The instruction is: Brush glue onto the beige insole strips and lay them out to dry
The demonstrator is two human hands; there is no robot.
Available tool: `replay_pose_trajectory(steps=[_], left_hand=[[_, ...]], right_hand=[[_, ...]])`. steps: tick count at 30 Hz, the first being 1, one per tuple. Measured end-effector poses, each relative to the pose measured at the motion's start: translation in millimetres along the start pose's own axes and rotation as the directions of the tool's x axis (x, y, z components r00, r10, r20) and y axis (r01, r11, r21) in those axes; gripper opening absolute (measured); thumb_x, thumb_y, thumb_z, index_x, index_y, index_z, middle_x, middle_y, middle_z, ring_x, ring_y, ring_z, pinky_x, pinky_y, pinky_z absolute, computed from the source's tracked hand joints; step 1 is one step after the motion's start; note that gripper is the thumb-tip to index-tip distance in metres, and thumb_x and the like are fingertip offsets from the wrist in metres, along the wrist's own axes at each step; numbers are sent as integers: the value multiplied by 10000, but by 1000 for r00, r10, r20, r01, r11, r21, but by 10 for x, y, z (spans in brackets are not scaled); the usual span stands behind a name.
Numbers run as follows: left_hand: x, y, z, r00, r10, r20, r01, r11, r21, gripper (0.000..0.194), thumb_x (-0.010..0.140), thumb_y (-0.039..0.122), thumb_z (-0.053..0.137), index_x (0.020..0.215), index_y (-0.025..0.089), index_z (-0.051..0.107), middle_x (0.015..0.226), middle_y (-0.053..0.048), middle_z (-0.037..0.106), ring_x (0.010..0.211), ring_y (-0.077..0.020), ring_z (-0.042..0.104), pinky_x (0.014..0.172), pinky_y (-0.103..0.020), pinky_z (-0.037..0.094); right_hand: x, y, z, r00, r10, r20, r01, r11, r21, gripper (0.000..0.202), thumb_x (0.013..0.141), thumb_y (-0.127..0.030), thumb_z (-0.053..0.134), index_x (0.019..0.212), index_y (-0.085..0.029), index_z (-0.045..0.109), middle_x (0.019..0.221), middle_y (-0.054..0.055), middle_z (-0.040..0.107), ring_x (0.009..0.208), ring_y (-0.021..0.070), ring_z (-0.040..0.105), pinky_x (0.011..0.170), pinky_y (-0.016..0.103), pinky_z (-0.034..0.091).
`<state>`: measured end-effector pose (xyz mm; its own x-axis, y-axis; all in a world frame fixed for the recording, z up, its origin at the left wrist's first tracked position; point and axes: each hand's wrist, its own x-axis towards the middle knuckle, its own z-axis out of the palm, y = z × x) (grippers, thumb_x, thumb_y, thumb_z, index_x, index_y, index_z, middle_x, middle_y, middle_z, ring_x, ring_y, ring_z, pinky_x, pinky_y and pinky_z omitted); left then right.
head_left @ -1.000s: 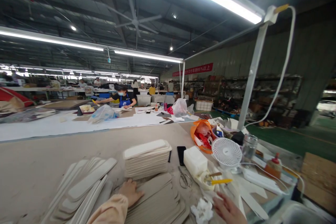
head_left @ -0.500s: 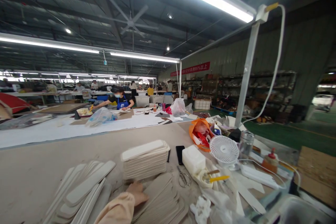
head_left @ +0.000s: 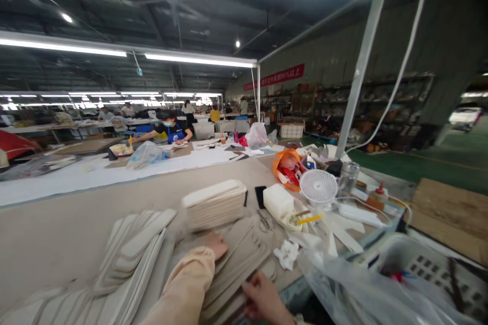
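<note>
A fanned pile of grey-beige flat strips with rounded ends (head_left: pixel 238 256) lies on the table in front of me. At the pile's left edge is my left hand (head_left: pixel 216 245), in a peach sleeve; its fingers are partly hidden and blurred. My right hand (head_left: pixel 263 294) is at the near right edge of the same pile, its thumb and fingers closed on the strip edges. Just beyond stands a neat stack of cream strips (head_left: pixel 215 208). More pale strips (head_left: pixel 141 254) lie spread to the left.
Right of the pile are scissors (head_left: pixel 266 221), a black phone (head_left: pixel 261 196), a white container (head_left: pixel 278 200), crumpled white paper (head_left: pixel 286 254) and a white fan (head_left: pixel 318 186). A plastic basket (head_left: pixel 438 269) is at the lower right. A co-worker (head_left: pixel 175 131) sits at the table behind.
My right hand has come into view at the pile's near edge. My left hand shows farther up and right, still at the pile. The view has tilted down.
</note>
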<state>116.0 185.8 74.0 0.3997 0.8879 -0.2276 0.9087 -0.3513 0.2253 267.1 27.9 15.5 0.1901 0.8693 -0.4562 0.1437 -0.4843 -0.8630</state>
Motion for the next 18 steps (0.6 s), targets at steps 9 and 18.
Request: replay_pose_trajectory(steps=[9,18], left_hand=[[-184,63,236,999,35,26,-33,996,-79,371,909,401,391,1092,191,636,1136,-97,664,1097,-234,585,969,-323,404],[-276,146,67,987,160,29,-154,977,-150,302,890,299,466,1036,138,676,1075,-98,702,1031,-226,618,909,-291,414]], right_hand=[[-141,-144,87,988,148,-29,-143,981,130,236,786,-197,558,982,-205,428,492,-49,568,609,211,682,549,260,516],[-167,-110,112,995,82,-47,-79,995,67,203,801,-193,524,975,-206,422,535,-33,590,597,212,678,520,263,498]])
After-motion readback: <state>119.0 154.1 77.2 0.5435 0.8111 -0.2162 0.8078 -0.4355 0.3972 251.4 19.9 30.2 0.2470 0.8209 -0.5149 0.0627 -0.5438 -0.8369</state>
